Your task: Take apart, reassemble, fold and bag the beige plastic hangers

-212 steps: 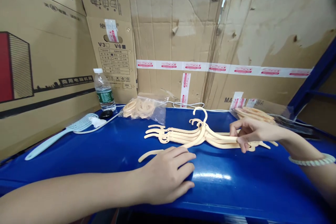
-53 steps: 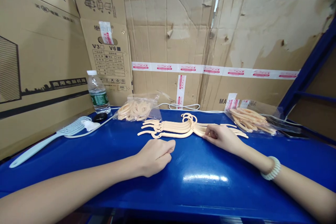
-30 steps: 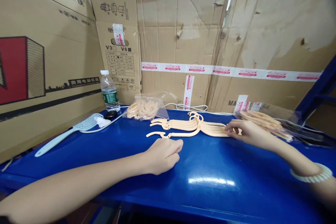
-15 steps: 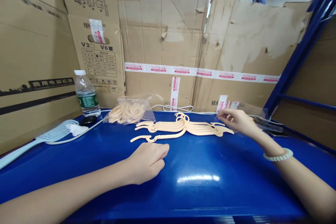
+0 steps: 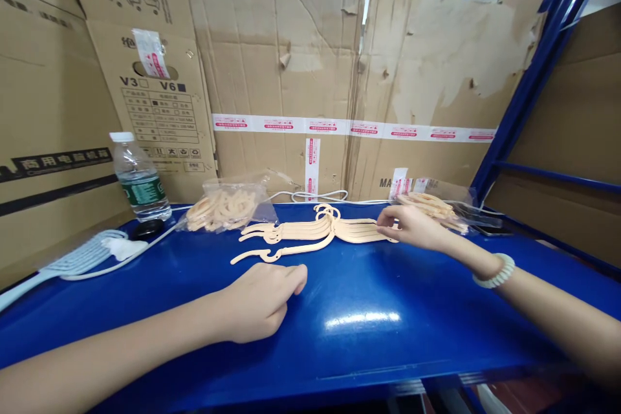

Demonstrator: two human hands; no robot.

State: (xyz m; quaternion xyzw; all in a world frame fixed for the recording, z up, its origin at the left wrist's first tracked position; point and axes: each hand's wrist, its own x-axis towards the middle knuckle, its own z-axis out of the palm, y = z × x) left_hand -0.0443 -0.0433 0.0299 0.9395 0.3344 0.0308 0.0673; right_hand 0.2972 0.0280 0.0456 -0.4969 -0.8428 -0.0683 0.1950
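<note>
Several cream plastic hangers (image 5: pixel 305 230) lie stacked together on the blue table, their hooks bunched at the middle. One hanger's left arm (image 5: pixel 295 250) stands apart, nearer to me. My left hand (image 5: pixel 262 301) rests just in front of it, closed in a loose fist; whatever is inside, if anything, is hidden. Over the right ends of the stack, my right hand (image 5: pixel 417 228) has its thumb and fingers curled round a hanger end, which they partly cover. A pale beaded bracelet (image 5: pixel 495 272) circles the right wrist.
Clear bags of cream plastic parts lie at the back left (image 5: pixel 226 207) and back right (image 5: pixel 431 207). A water bottle (image 5: pixel 140 178), a black round object (image 5: pixel 147 229), a light blue swatter (image 5: pixel 82 252) and a white cable (image 5: pixel 320 195) are around. Cardboard (image 5: pixel 286 77) walls the back.
My right hand has moved left and down from beside the right bag onto the hangers' right ends. The left hand stays closed in nearly the same place. The view has shifted a little.
</note>
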